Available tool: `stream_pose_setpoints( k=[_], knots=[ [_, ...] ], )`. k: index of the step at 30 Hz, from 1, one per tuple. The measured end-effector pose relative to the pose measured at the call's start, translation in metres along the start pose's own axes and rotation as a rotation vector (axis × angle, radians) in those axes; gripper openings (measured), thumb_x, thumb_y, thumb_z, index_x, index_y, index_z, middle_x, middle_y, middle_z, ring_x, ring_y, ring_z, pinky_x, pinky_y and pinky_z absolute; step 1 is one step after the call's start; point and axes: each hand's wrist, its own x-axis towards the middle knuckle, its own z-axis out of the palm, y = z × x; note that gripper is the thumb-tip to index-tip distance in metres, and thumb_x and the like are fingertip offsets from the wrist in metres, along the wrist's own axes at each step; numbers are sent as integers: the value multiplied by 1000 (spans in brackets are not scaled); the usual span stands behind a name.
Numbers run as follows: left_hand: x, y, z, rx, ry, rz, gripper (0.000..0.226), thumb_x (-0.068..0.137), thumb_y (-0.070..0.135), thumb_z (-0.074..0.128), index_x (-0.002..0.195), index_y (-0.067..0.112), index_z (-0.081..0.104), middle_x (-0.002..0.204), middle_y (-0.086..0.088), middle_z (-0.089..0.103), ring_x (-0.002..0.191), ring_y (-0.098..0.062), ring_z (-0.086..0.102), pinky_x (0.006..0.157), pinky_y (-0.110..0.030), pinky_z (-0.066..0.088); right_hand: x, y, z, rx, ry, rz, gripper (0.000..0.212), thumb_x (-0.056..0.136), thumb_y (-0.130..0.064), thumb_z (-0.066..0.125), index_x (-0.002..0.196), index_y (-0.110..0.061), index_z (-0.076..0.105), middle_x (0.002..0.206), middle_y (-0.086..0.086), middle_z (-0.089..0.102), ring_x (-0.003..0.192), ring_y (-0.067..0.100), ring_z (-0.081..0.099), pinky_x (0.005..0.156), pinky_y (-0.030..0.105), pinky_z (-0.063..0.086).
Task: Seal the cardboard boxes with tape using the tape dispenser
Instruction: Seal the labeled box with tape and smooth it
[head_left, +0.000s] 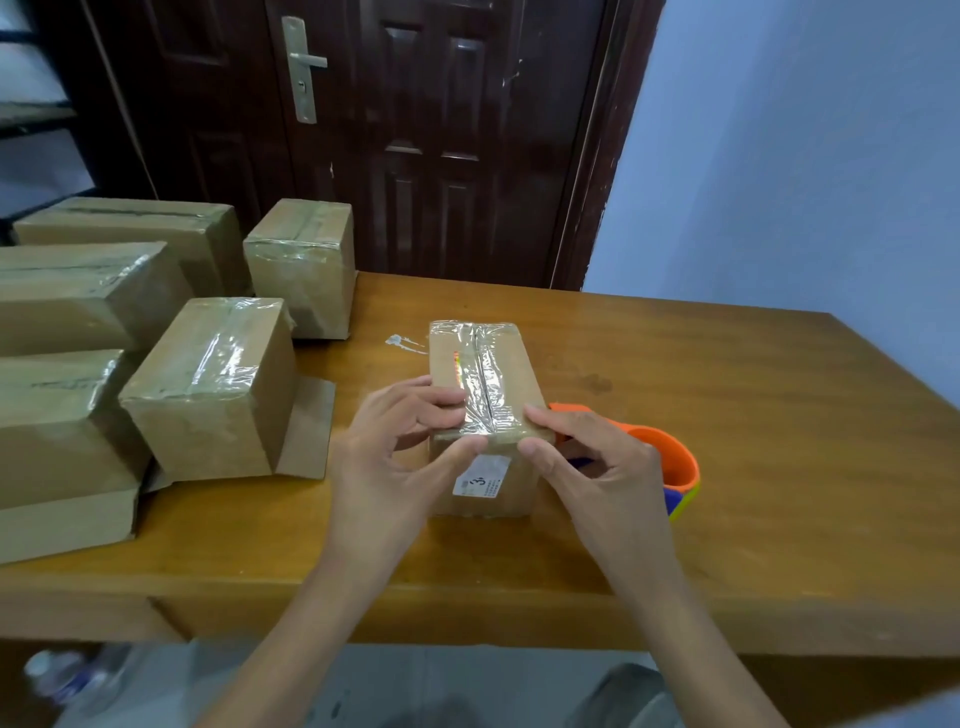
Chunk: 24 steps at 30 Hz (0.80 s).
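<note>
A small cardboard box (522, 364) stands in the middle of the wooden table (753, 415), with clear tape along its top seam and a white label on its near face. My left hand (395, 447) rests against the box's near left top edge, thumb on the near edge, fingers on the top. My right hand (597, 457) touches the near right corner with thumb and forefinger. The orange tape dispenser (670, 457) lies on the table just right of the box, partly hidden behind my right hand; neither hand holds it.
Several taped cardboard boxes (218, 384) crowd the left part of the table. A scrap of tape (400, 342) lies left of the small box's far end. A dark door (415, 130) and a blue wall stand behind. A plastic bottle (62, 675) lies on the floor.
</note>
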Motion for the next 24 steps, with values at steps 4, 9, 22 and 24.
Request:
stream_pose_setpoints(
  k=[4, 9, 22, 24],
  knots=[
    [2, -8, -1, 34, -7, 91, 29, 82, 32, 85, 105, 15, 78, 122, 14, 73, 133, -13, 60, 87, -21, 59, 4, 9, 6, -173, 53, -176, 33, 94, -42, 74, 119, -20, 77, 111, -7, 76, 95, 8, 72, 72, 32, 61],
    [0, -10, 3, 37, 13, 109, 34, 82, 35, 83, 108, 15, 77, 125, 13, 72, 134, -11, 60, 87, -25, 62, 1, 15, 13, -257, 108, -222, 32, 97, -45, 72, 118, -22, 76, 108, -8, 76, 90, 5, 71, 68, 33, 59],
    [-2, -18, -10, -200, -144, -2, 38, 88, 5, 76, 124, 16, 76, 136, 11, 71, 142, -8, 53, 102, -23, 55, 5, 13, 21, -169, 176, -247, 32, 91, -44, 76, 109, -18, 79, 101, -7, 76, 85, 5, 71, 68, 32, 60],
    [-1, -20, -9, -179, -117, 17, 36, 88, 3, 77, 122, 15, 77, 133, 9, 72, 141, -11, 55, 102, -22, 55, 5, 14, 22, -195, 194, -265, 29, 91, -40, 78, 108, -17, 79, 100, -6, 77, 84, 4, 71, 68, 30, 60]
  ],
)
